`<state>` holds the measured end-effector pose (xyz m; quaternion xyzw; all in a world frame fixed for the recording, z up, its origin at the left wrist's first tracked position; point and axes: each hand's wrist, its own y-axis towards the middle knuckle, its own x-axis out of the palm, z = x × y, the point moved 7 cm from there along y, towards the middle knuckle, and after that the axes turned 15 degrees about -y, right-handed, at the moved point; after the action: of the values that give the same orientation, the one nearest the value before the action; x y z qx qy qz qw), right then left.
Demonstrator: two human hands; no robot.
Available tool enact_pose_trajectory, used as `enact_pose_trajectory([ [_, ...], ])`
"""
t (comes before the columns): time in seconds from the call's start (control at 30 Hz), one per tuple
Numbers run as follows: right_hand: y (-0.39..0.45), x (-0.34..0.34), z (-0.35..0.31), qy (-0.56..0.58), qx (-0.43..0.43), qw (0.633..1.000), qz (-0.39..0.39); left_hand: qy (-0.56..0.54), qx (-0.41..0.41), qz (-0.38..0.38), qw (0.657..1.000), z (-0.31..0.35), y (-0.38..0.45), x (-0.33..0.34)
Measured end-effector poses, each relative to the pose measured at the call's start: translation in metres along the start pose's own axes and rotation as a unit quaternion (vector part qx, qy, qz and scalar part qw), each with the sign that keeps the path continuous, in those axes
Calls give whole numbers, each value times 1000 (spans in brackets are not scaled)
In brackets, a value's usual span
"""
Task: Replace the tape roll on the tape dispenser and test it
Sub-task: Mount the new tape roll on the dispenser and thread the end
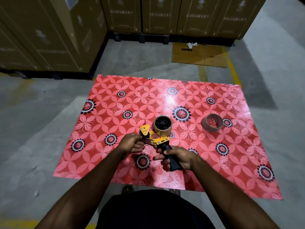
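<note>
Our right hand (179, 158) grips the tape dispenser (156, 139) by its black handle; our left hand (130, 143) pinches its front end. Beyond the hands its tape roll (163, 125) sits mounted; an empty core (212, 122) lies right on the red mat (115, 96).

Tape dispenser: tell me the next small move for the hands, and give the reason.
Probably draw the tape end forward through the front of the tape dispenser with the left hand. A brown tape roll already sits on the hub, the right hand grips the black handle, and the left fingers pinch at the roller end. The spent core lies apart on the mat.
</note>
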<state>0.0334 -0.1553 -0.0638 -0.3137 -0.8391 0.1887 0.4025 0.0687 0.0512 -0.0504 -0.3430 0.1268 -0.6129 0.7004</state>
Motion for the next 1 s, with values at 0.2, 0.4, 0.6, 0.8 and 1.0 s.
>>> enact_pose_trajectory([
  [0.2,6,-3,6,-3,16,999,29,1,-26,1,1000,-4,4,-5],
  [0.4,7,-1,15,0,18,999,45,13,-35,44,998,-5,6,-21],
  [0.6,6,-2,14,65,3,998,-14,-21,-55,43,997,-5,3,-27],
  [0.8,19,17,7,65,2,996,-59,-35,-59,45,997,5,-6,-34],
  [1.0,24,16,9,88,-10,996,-16,4,-25,43,999,16,-11,-27],
])
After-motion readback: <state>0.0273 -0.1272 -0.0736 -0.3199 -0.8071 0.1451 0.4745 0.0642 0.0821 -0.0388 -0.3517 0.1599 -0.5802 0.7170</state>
